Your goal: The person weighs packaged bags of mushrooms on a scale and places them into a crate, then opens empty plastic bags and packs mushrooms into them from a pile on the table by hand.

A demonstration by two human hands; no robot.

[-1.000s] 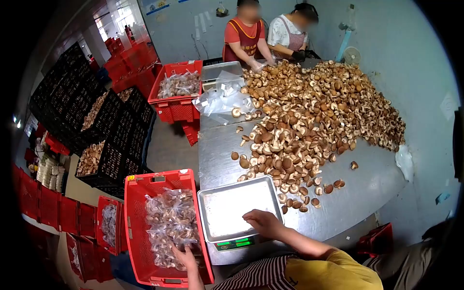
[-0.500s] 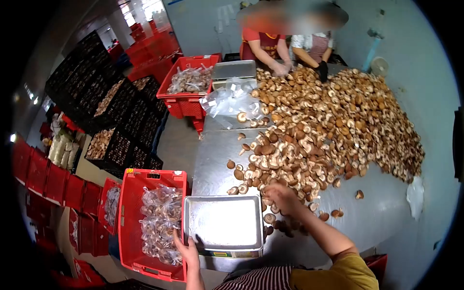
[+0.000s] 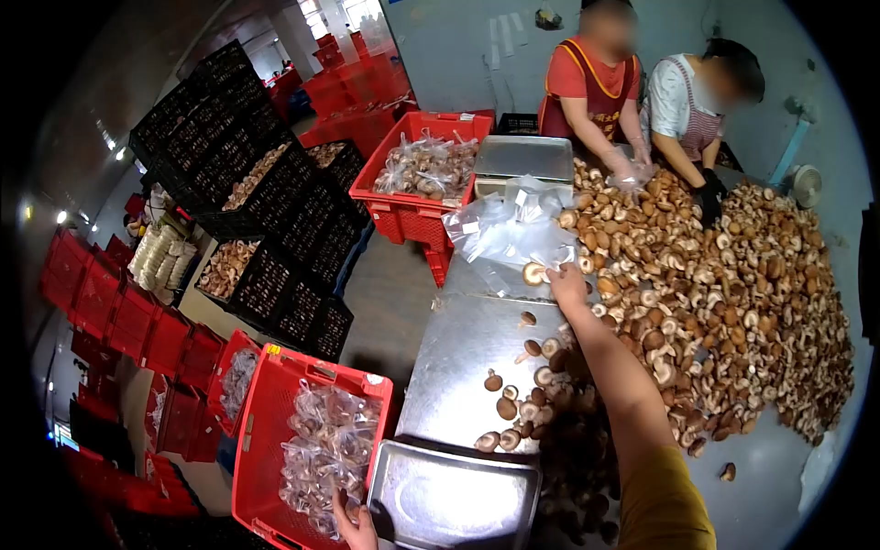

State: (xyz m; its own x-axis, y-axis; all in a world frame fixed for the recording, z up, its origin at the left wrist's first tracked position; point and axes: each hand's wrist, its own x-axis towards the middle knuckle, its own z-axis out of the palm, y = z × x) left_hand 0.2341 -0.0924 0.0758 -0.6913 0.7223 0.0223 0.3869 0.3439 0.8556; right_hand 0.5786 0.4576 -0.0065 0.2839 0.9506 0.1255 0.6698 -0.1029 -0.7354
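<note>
My right hand [image 3: 568,284] reaches far over the metal table [image 3: 449,353], its fingertips pinched at the edge of the clear plastic bags [image 3: 513,229], beside a pale mushroom [image 3: 534,273]. My left hand [image 3: 355,526] is at the bottom, fingers apart, between the red crate [image 3: 266,431] and the scale's metal tray [image 3: 454,495]. Bagged mushrooms [image 3: 330,440] lie in that crate, close to my left fingertips. The tray holds nothing. A large heap of loose mushrooms [image 3: 715,312] spreads to the right of my right arm, whose shadow darkens part of it.
Two co-workers [image 3: 596,82] stand at the far side, their hands at the heap. A second scale [image 3: 524,158] and another red crate of bags [image 3: 367,183] are near them. Black crates [image 3: 266,202] are stacked at the left, with red crates [image 3: 119,302] further out.
My right hand has moved from above the scale tray, across the near mushrooms, to the plastic bags. My left hand stays by the near crate. The view has shifted, with things now lower and the far crate further right.
</note>
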